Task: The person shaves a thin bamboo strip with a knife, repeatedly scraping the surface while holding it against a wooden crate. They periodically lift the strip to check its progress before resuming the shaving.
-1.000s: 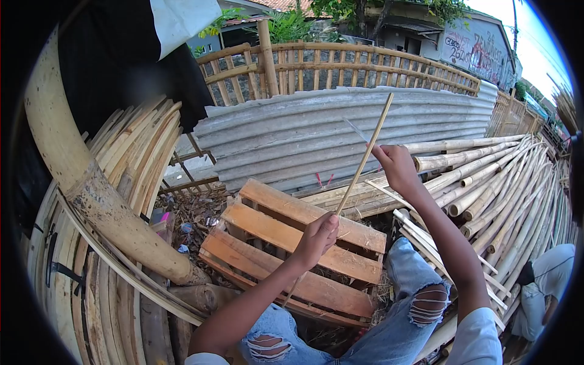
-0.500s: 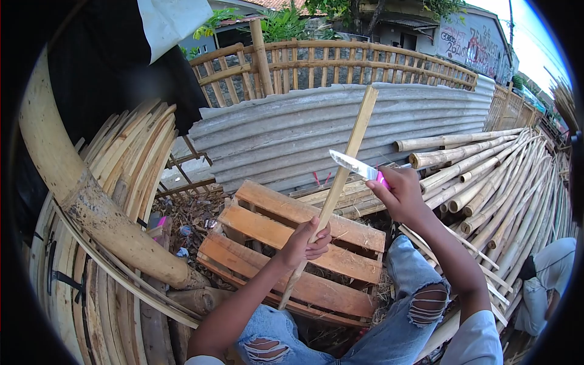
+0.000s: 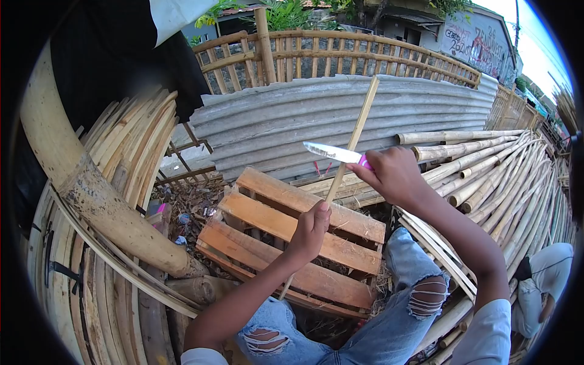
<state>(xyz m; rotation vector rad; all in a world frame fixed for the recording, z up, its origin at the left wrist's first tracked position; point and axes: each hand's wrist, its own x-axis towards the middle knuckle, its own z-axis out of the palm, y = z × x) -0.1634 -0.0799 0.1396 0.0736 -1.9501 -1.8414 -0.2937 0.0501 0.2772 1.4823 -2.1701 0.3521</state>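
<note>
My left hand (image 3: 311, 231) is wrapped round the lower part of a long, narrow bamboo strip (image 3: 362, 117), which tilts up and away to the right. In my right hand (image 3: 392, 175) is a knife (image 3: 333, 152) with a pink handle. Its blade points left and crosses the strip well above my left hand, overlapping it in this view. Below the strip stands a wooden slatted crate (image 3: 286, 234), just in front of my knees. The lower end of the strip shows under my left wrist.
Split bamboo slats (image 3: 131, 143) are stacked at the left beside a thick curved bamboo pole (image 3: 91, 188). Bamboo poles (image 3: 486, 161) lie piled at the right. Behind the crate stands a corrugated sheet (image 3: 292, 115). Another person's leg (image 3: 544, 286) shows at the far right.
My left hand has turned over on the strip, its back now towards me, and sits slightly higher. The knife has shifted left across the strip, its blade lying flatter. The view tilted slightly.
</note>
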